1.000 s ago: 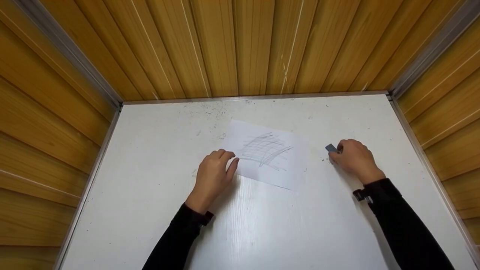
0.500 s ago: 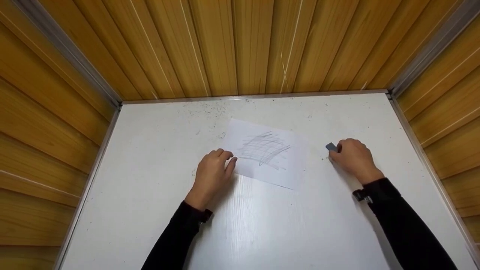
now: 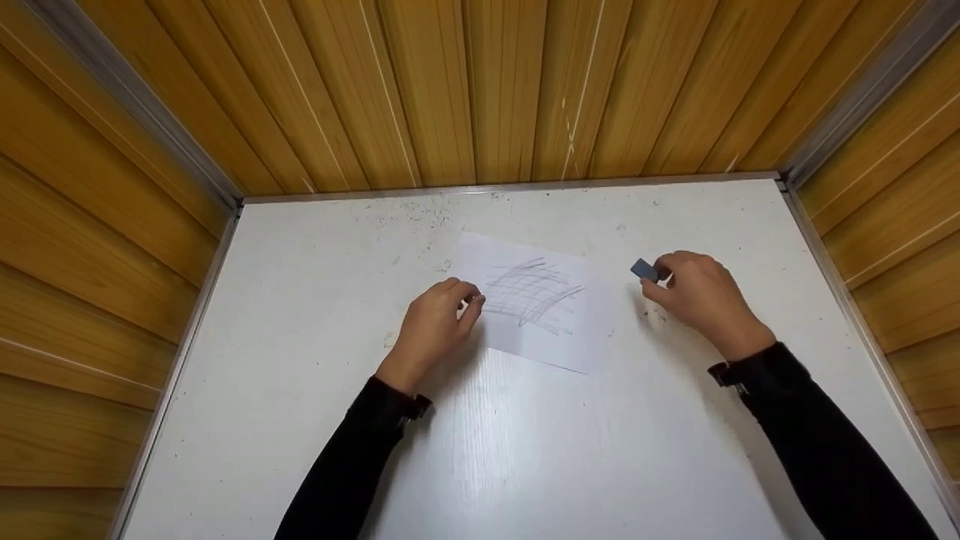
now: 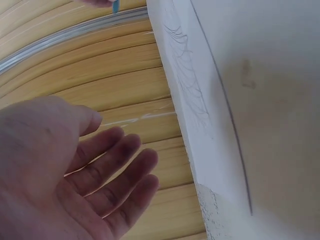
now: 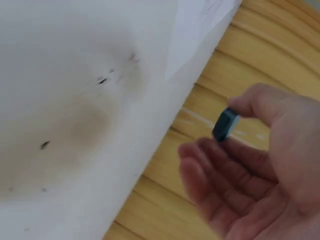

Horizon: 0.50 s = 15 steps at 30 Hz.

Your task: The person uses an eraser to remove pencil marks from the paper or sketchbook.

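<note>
Between thumb and forefinger my right hand (image 3: 701,296) pinches a small blue-grey eraser (image 3: 644,270), held above the table to the right of the paper. In the right wrist view the eraser (image 5: 225,124) shows dark blue, and the other fingers curve loosely below it. A white sheet of paper (image 3: 559,346) with hatched pencil strokes lies at the table's middle. My left hand (image 3: 431,330) hovers at the sheet's left edge, fingertips overlapping it in the head view. Its fingers (image 4: 122,160) are relaxed and hold nothing in the left wrist view.
The white table (image 3: 480,450) is bounded by metal rails and yellow wood-look walls (image 3: 450,90) at the back and sides. Dark crumbs (image 3: 427,214) are scattered near the back edge, with a few specks (image 5: 102,80) below the right hand.
My right hand has lifted the eraser off the table and moved it toward the back and left. The left hand has shifted slightly up and to the right.
</note>
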Motion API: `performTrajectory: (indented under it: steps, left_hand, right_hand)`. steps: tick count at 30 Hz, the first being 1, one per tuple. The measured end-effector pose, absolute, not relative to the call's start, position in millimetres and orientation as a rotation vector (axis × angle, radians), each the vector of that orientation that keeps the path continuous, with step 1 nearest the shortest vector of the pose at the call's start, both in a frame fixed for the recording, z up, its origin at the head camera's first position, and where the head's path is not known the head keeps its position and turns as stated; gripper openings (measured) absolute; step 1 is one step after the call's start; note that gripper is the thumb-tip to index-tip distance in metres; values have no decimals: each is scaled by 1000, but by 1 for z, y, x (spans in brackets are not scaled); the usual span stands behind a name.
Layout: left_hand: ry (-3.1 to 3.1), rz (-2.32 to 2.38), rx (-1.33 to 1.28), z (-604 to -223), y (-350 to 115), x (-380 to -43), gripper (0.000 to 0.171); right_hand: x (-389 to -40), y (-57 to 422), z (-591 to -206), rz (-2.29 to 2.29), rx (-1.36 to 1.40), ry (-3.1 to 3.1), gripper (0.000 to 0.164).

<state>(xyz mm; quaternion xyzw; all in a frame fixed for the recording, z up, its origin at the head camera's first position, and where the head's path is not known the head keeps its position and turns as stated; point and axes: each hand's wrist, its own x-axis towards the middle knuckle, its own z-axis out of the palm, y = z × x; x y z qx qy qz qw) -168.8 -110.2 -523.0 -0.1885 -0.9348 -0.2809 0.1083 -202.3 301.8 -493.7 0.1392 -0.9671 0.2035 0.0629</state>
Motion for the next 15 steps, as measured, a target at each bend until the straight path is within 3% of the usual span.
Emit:
performTrajectory:
  steps: [4,15]
  left_hand:
    - [-2749,-906,-631,-515,-98,-175,17]
    - [-2757,-1097,-835,-484,-63,-182,18]
  right_hand:
    - [-194,278,-482,578,592,-2815,16]
    - [-181,221,-448,318,960,-2632,23]
